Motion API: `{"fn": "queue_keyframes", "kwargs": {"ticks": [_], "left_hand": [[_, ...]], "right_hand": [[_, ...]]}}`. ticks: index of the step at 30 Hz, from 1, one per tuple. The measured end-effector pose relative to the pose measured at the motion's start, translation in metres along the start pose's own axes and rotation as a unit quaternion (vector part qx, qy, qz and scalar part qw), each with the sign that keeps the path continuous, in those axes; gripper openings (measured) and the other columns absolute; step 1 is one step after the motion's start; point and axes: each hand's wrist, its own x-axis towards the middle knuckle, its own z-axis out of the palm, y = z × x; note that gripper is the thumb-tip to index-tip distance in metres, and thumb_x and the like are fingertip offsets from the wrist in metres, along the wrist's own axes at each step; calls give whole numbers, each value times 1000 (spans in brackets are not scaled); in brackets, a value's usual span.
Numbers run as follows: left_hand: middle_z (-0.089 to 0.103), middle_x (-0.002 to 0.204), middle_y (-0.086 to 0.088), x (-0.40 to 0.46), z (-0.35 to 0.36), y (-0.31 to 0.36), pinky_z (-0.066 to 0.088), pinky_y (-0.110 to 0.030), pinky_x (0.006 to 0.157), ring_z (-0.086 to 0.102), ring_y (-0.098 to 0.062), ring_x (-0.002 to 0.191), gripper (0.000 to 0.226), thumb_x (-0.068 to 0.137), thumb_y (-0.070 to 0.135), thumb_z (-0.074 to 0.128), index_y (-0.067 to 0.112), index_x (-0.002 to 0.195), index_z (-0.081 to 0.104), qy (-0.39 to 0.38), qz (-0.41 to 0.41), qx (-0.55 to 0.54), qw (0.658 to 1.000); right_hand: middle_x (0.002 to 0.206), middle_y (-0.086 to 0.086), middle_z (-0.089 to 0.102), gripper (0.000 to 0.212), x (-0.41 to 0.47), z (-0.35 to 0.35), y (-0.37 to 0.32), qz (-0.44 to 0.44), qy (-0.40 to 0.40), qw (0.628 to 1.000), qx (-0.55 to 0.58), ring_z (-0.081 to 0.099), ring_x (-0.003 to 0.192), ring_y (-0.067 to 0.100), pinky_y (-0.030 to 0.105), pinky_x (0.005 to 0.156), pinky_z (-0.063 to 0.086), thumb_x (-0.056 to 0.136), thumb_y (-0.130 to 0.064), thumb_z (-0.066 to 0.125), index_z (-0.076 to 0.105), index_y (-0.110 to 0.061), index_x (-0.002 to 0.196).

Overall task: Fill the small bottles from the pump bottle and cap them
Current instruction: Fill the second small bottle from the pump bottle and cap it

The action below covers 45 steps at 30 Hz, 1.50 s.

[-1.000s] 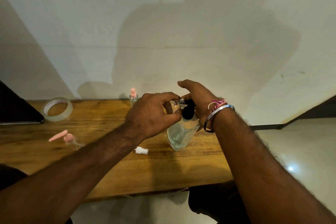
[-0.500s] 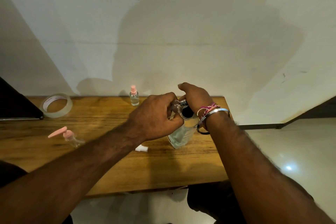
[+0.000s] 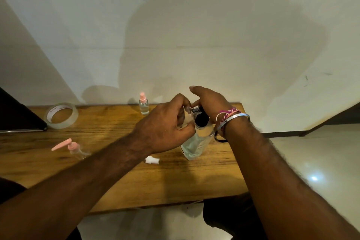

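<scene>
A large clear pump bottle (image 3: 194, 145) with a black pump head (image 3: 201, 120) stands on the wooden table (image 3: 120, 183), right of centre. My right hand (image 3: 211, 101) is curled over the pump head, thumb raised. My left hand (image 3: 163, 128) grips a small clear bottle (image 3: 186, 118) tilted against the pump's metal nozzle. At the back edge stands a small bottle with a pink spray cap (image 3: 143, 104). Another small bottle with a pink pump (image 3: 75, 148) lies on its side at the left. A white cap (image 3: 152, 160) lies near my left forearm.
A roll of clear tape (image 3: 61, 115) lies at the back left, beside a dark flat object (image 3: 17, 117) at the left edge. A white wall rises directly behind the table. The table ends just right of the pump bottle, with pale floor beyond.
Both hands stay at the pump head with the small bottle at the nozzle. My right wrist shifts only slightly, and the view has barely moved.
</scene>
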Motion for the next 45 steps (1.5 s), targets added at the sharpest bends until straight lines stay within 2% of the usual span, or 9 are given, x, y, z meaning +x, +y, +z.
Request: {"fn": "queue_keyframes", "kwargs": {"ticks": [3, 7, 12, 15, 17, 21, 25, 39, 45], "left_hand": [[56, 71, 2, -5, -2, -2, 45, -37, 52, 52, -13, 61, 29, 95, 36, 70, 28, 111, 47, -9, 19, -2, 1000], [56, 77, 6, -9, -5, -6, 49, -45, 58, 56, -16, 68, 28, 100, 42, 65, 29, 114, 46, -10, 36, -3, 999], [64, 97, 10, -15, -9, -11, 58, -42, 69, 65, -10, 85, 38, 101, 54, 58, 30, 129, 46, -13, 21, 10, 1000], [64, 109, 11, -20, -8, -11, 58, -34, 74, 63, -5, 93, 48, 101, 59, 53, 28, 138, 46, -18, 9, 25, 999], [63, 110, 11, -21, -6, -10, 54, -25, 72, 61, -3, 93, 52, 100, 60, 49, 27, 140, 45, -24, 12, 22, 999], [59, 107, 15, -15, -4, -9, 44, -17, 69, 58, 0, 91, 48, 103, 56, 51, 27, 141, 43, -38, 5, 20, 999], [56, 104, 20, -13, -1, -11, 43, -17, 69, 58, 2, 91, 46, 103, 56, 51, 28, 139, 42, -46, 4, 15, 999], [59, 103, 19, -17, 2, -15, 46, -18, 69, 60, 1, 90, 45, 104, 54, 52, 26, 138, 43, -47, -5, 3, 999], [62, 108, 13, -19, 1, -11, 53, -26, 72, 61, -2, 93, 49, 101, 59, 48, 27, 139, 43, -37, -2, 2, 999]], "right_hand": [[96, 8, 71, 47, 2, -1, 2, 41, -7, 998, 48, 67, 86, 24, 39, 88, 51, 92, -58, 52, 69, -15, 97], [94, 10, 75, 58, 2, -5, -2, 52, -26, 996, 70, 69, 91, 28, 43, 94, 50, 89, -61, 52, 74, -8, 100], [84, 2, 71, 45, 1, -1, -1, 38, 0, 999, 34, 65, 80, 22, 35, 81, 49, 95, -54, 51, 69, -12, 96], [100, 7, 70, 33, -2, 1, -2, 16, -5, 1000, 12, 65, 92, 26, 40, 93, 51, 99, -47, 48, 64, -19, 94], [116, 11, 67, 26, -4, 3, -3, -3, -10, 1000, -10, 63, 107, 29, 43, 103, 47, 102, -42, 46, 64, -23, 108], [130, 16, 62, 38, -2, 2, -4, -41, 1, 998, -56, 60, 116, 31, 42, 109, 43, 106, -32, 40, 58, -20, 137], [139, 19, 56, 48, 1, -1, -2, -82, -16, 968, -236, 55, 127, 33, 38, 111, 41, 102, -4, 45, 44, -14, 149], [123, 19, 67, 40, 6, 4, 6, -146, 29, 900, -411, 62, 113, 37, 41, 98, 50, 92, -4, 58, 56, -2, 133], [127, 20, 63, 42, 4, 4, 3, -104, 35, 957, -268, 60, 116, 38, 40, 100, 48, 101, -6, 47, 45, -6, 143]]}}
